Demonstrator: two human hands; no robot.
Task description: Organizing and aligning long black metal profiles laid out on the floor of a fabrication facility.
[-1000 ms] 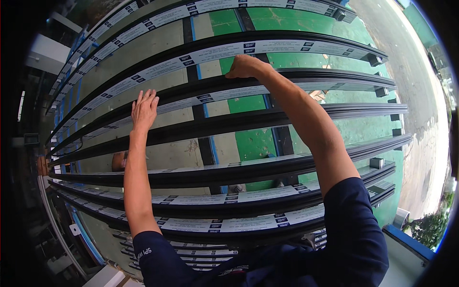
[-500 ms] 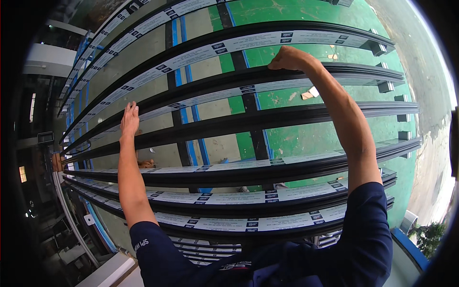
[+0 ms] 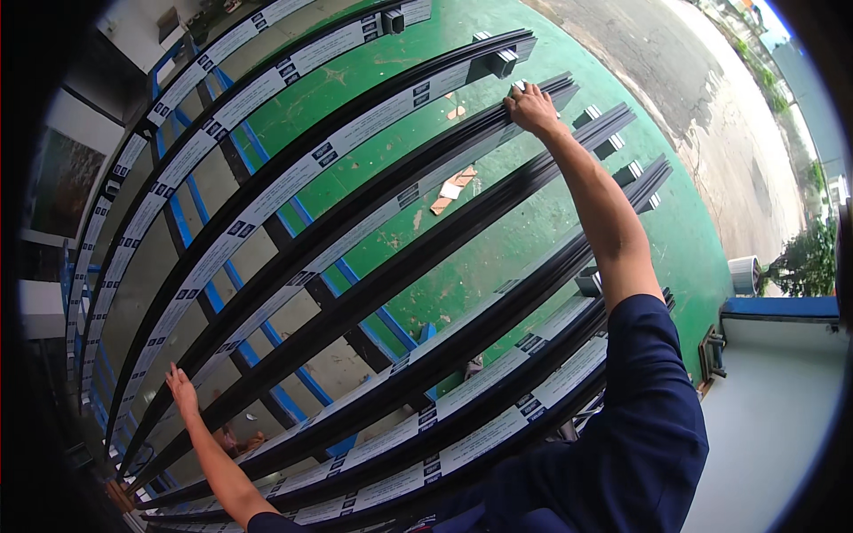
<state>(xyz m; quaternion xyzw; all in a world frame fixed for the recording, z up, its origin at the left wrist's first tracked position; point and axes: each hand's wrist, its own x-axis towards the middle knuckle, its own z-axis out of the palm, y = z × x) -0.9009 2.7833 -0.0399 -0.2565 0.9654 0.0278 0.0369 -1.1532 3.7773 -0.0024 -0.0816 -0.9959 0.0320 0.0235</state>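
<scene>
Long black profiles with white printed film on their sides lie in spaced rows on a blue rack. My right hand (image 3: 536,108) is closed over the top edge of one black profile (image 3: 425,163), close to its far right end. Farther down the same profile, at the lower left, my left hand (image 3: 181,387) rests with its fingers stretched out. My left fingers seem to lie on its upper edge. Both arms reach across the nearer rows.
Blue rack bars (image 3: 308,384) cross under the profiles. Grey-black block ends (image 3: 503,61) stick out at the profile ends. A torn piece of cardboard (image 3: 453,189) lies on the green floor (image 3: 524,213). At the right stand a white pot (image 3: 745,275) and a plant (image 3: 804,264).
The view has turned right, so the profiles now run diagonally. My right hand has moved along the profile toward its right end. My left hand is still at the same profile.
</scene>
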